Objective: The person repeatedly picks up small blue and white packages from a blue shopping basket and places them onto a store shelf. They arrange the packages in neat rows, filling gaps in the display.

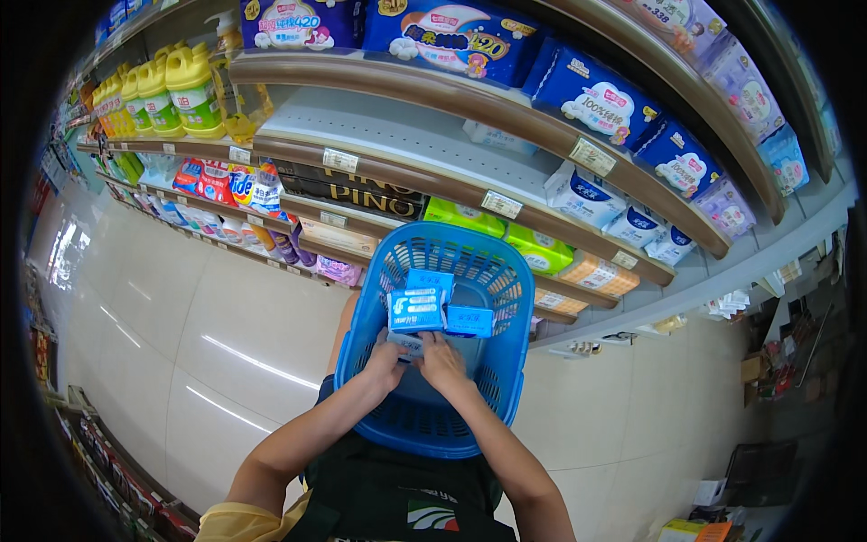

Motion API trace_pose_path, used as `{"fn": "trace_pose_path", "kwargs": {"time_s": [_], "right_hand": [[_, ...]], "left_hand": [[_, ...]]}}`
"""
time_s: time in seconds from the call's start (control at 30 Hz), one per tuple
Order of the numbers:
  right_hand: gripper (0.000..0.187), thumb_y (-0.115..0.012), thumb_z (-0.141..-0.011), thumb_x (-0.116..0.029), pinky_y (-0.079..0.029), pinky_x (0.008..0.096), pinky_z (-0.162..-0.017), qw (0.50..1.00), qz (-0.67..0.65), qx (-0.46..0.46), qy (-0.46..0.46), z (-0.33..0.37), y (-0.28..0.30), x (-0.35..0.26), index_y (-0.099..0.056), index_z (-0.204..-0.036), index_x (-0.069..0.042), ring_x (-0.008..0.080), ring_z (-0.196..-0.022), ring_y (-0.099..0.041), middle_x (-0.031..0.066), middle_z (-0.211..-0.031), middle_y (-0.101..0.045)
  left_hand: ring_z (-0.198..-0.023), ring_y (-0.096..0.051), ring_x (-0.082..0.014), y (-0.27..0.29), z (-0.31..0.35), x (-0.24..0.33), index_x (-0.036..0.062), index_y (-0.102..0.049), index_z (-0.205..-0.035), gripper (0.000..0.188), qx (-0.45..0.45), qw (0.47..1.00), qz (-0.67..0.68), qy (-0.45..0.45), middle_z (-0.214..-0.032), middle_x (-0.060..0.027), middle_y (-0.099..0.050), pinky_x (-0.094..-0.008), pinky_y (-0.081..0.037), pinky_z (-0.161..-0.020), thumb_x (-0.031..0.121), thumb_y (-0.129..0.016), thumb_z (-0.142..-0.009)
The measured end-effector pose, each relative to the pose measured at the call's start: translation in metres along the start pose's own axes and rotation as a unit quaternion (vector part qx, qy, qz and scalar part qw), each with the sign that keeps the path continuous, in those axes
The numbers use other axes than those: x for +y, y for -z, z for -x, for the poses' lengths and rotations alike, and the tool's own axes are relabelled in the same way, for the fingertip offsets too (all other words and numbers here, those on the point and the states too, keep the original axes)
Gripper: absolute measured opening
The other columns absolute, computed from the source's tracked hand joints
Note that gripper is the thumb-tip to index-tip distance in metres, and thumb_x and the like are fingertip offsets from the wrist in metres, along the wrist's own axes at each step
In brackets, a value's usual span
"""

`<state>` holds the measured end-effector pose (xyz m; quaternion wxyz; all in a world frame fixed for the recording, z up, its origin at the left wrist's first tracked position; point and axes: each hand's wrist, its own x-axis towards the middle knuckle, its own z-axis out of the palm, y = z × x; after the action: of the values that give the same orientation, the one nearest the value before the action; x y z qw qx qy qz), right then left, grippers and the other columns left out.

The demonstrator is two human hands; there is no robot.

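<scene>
Both my hands reach into a blue plastic basket (pixel 521 361) with slotted walls, held in front of my body. My left hand (pixel 386 361) and my right hand (pixel 441 361) close from two sides on a small white-and-blue tissue pack (pixel 408 344); its lower part is hidden by my fingers. Beyond it in the basket lie more blue packs: a larger-looking one (pixel 416 309) with white print, one behind it (pixel 430 282), and one to the right (pixel 470 321), lying on its side.
Store shelves curve across the front. Blue tissue packages (pixel 452 41) fill the upper shelf, white tissue packs (pixel 587 194) stand below at right, and green packages (pixel 465 217) lower down. Yellow detergent jugs (pixel 191 90) stand at left. Pale tiled floor (pixel 226 343) surrounds me.
</scene>
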<state>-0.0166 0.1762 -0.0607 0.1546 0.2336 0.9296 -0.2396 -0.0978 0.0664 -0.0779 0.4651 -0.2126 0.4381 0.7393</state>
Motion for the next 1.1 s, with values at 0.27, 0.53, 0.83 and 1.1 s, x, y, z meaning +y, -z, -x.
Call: {"fn": "trace_pose_path", "kwargs": {"time_s": [0.27,0.53,0.83,1.1], "right_hand": [[0.093,-0.077,-0.087,-0.028,-0.049,0.0489,-0.105,0.999,-0.029,-0.003,-0.013,-0.004,0.003,-0.005,-0.025,-0.161,-0.006,0.0417,-0.133,-0.052,0.0202,-0.155,-0.043],[0.091,-0.076,-0.089,-0.031,-0.045,0.0478,-0.111,0.999,-0.025,-0.024,0.004,-0.009,-0.002,0.0,-0.025,-0.16,-0.005,0.0434,-0.141,-0.043,0.0183,-0.167,-0.024],[0.071,-0.073,-0.092,-0.028,-0.042,0.0484,-0.114,0.997,-0.054,0.018,0.049,0.0,0.01,0.005,-0.043,-0.151,-0.002,0.0473,-0.139,-0.045,0.021,-0.165,-0.028],[0.011,-0.07,-0.092,-0.014,-0.054,0.0376,-0.078,0.904,-0.226,0.36,0.051,0.037,0.121,0.006,-0.077,-0.09,-0.005,0.0317,-0.094,-0.07,0.0129,-0.091,-0.073]], "left_hand": [[-0.141,-0.035,-0.0353,-0.009,-0.021,0.024,0.0273,-0.029,-0.161,0.084,-0.017,0.989,-0.145,-0.007,-0.157,-0.0105,-0.038,-0.0631,-0.022,-0.112,-0.004,-0.053,-0.086],[-0.142,-0.036,-0.025,-0.012,-0.054,0.041,0.0162,-0.025,-0.163,0.082,-0.052,0.973,-0.193,-0.114,-0.166,-0.0062,-0.031,-0.0464,-0.024,-0.112,-0.007,-0.05,-0.088],[-0.142,-0.036,-0.029,-0.037,-0.016,0.035,0.0067,-0.03,-0.159,0.077,-0.042,0.959,-0.207,-0.188,-0.157,-0.0161,-0.034,-0.0439,-0.026,-0.119,-0.006,-0.057,-0.088],[-0.144,-0.034,-0.0351,-0.1,0.026,0.059,0.0096,-0.038,-0.153,0.066,-0.127,0.732,-0.426,-0.517,-0.154,-0.0182,-0.036,-0.0449,-0.028,-0.12,0.004,-0.063,-0.092]]}}
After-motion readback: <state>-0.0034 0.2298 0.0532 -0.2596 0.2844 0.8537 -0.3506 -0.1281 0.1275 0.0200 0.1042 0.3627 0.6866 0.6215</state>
